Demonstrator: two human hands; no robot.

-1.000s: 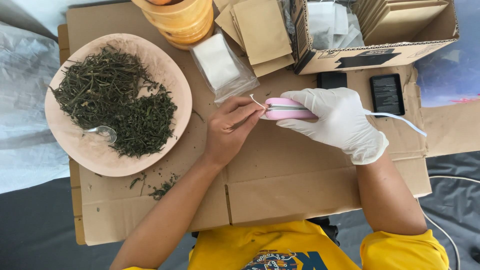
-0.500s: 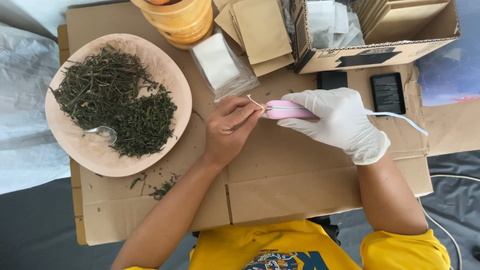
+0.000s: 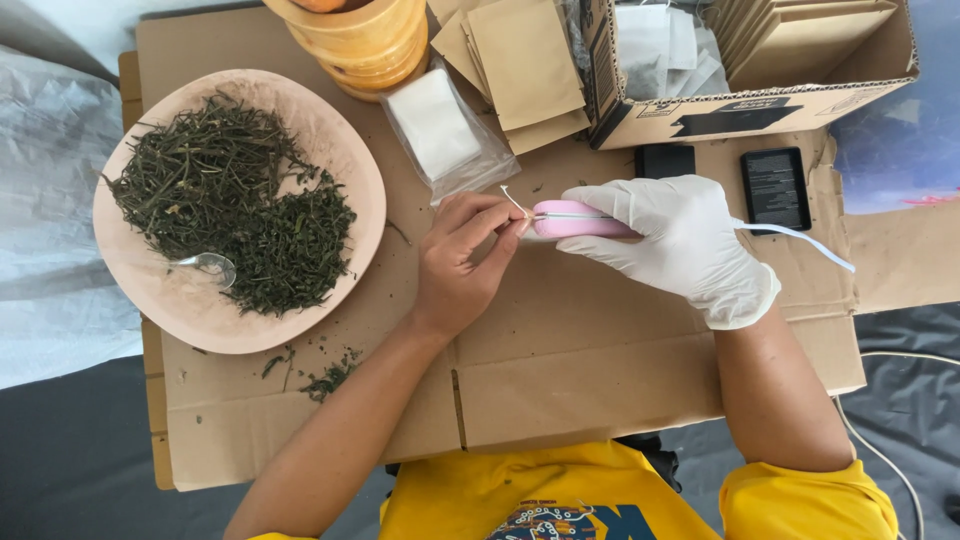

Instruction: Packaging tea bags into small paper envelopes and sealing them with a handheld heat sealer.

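**Two hands meet at a small pink tool**

Both hands work close together over the cardboard sheet. Gloved, the right hand is wrapped around a pink tool with a white cord trailing away. Bare fingers of the left hand pinch a thin white string at the tool's tip. That string looks light, limp and easily lost; it is best held near the end. A plate of dried leaves sits well left.

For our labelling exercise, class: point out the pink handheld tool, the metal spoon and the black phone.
pink handheld tool (image 3: 565, 218), head view, on its pink body.
metal spoon (image 3: 213, 266), head view, on its bowl.
black phone (image 3: 775, 187), head view, on its screen.
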